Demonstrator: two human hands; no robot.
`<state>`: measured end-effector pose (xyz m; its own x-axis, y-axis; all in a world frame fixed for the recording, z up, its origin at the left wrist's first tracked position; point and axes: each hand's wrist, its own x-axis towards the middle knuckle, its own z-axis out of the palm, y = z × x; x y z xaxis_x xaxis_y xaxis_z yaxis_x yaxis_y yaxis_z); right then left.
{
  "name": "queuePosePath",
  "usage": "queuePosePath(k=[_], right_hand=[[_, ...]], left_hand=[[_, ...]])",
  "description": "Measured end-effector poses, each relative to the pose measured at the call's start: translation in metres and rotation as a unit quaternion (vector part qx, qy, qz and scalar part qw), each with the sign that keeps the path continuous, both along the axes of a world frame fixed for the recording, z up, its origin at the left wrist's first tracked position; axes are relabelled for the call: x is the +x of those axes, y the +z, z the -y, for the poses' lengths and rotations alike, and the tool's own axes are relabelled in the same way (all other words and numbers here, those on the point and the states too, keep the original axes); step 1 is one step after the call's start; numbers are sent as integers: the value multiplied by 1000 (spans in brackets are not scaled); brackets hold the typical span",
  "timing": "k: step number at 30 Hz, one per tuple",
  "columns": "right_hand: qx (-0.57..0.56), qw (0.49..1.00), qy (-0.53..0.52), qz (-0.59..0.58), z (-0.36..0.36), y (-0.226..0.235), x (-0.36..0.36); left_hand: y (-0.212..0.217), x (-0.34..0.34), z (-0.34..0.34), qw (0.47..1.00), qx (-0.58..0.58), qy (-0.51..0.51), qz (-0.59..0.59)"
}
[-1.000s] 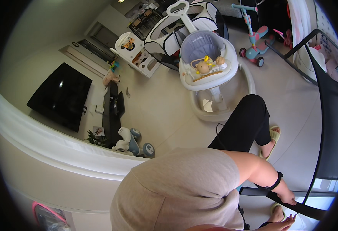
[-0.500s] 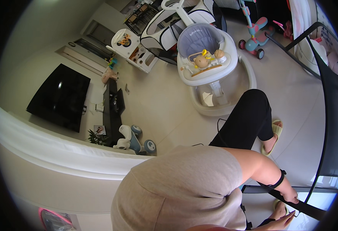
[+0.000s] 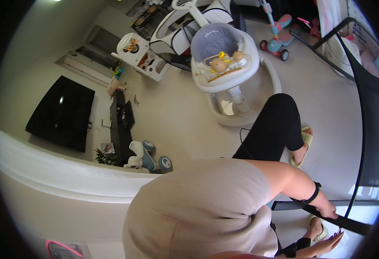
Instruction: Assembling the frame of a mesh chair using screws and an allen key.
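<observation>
Bar, black and flat-sided (image 3: 355, 225), slanting at lower right over the pale floor (image 3: 329, 112), where the narrow rim of a dark mesh panel (image 3: 374, 146) comes down to meet it in view. Left hand (image 3: 326, 210): fingers clamped on the bar just to one side of that meeting point; a black band (image 3: 315, 195) circles the forearm. Right hand (image 3: 326, 245): just below the bar, fingers extended toward its lower edge; whether they touch it or pinch something small cannot be told.

Handling, judged from appearance: the bar is probably stiff lengthwise, fairly light, smooth enough to slide under a loose hold, and not fragile. The mesh looks thin and yielding, likely to sag or stretch under pressure. Whether bar and panel are joined is unclear; if so, a pull on one would drag the other. Best hold: across the bar's full width, fingers wrapped beneath and thumb above, close to the rim; the mesh offers a poorer purchase.
</observation>
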<state>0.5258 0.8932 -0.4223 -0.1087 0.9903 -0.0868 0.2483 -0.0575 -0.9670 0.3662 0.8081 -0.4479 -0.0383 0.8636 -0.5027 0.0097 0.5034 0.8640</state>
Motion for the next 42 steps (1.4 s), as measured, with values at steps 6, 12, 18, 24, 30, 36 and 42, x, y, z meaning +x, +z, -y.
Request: queuePosePath(k=[6, 12, 18, 24, 30, 36, 42], right_hand=[[54, 996, 40, -52, 24, -8, -29], [153, 983, 38, -95, 60, 16, -39], [149, 977, 5, -150, 99, 7, -40], [-7, 970, -54, -237, 127, -15, -45], [-108, 971, 5, -214, 98, -30, -38], [-133, 973, 22, -188, 63, -39, -34], [-101, 928, 0, -358, 45, -26, -35]], left_hand=[[-17, -24, 29, 995, 78, 38, 55], [12, -32, 37, 991, 34, -4, 126], [-13, -28, 31, 991, 28, 25, 125], [16, -28, 40, 995, -4, 11, 98], [4, -30, 39, 996, 3, 13, 90], [-14, -31, 34, 992, 34, 19, 120], [-12, -32, 35, 993, 20, 18, 111]])
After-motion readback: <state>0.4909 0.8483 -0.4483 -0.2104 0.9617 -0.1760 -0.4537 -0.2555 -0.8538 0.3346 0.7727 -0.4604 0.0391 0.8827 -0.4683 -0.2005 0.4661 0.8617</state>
